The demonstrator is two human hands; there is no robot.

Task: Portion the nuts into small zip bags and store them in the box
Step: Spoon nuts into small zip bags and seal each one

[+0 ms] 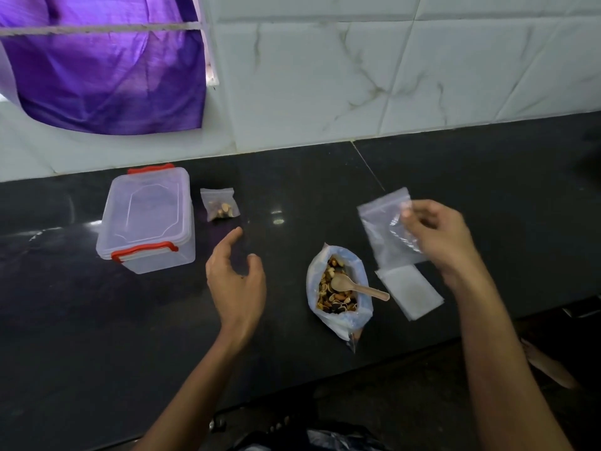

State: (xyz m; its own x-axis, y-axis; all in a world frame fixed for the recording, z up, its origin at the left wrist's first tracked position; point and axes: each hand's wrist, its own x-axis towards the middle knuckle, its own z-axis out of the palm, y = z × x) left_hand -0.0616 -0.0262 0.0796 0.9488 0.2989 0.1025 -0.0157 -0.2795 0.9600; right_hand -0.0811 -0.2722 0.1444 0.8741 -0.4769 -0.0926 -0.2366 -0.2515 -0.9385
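A clear plastic box (146, 219) with red latches stands lidded at the left of the black counter. Just right of it lies a small zip bag with nuts (219, 205) inside. An open large bag of mixed nuts (338, 288) sits in the middle, a wooden spoon (354, 286) resting in it. My right hand (435, 236) holds an empty small zip bag (387, 229) up above the counter. My left hand (235, 278) hovers open between the box and the nut bag, holding nothing.
A stack of empty zip bags (409, 291) lies right of the nut bag, near the counter's front edge. A white tiled wall (390, 76) backs the counter, and a purple cloth (107, 70) hangs at the upper left.
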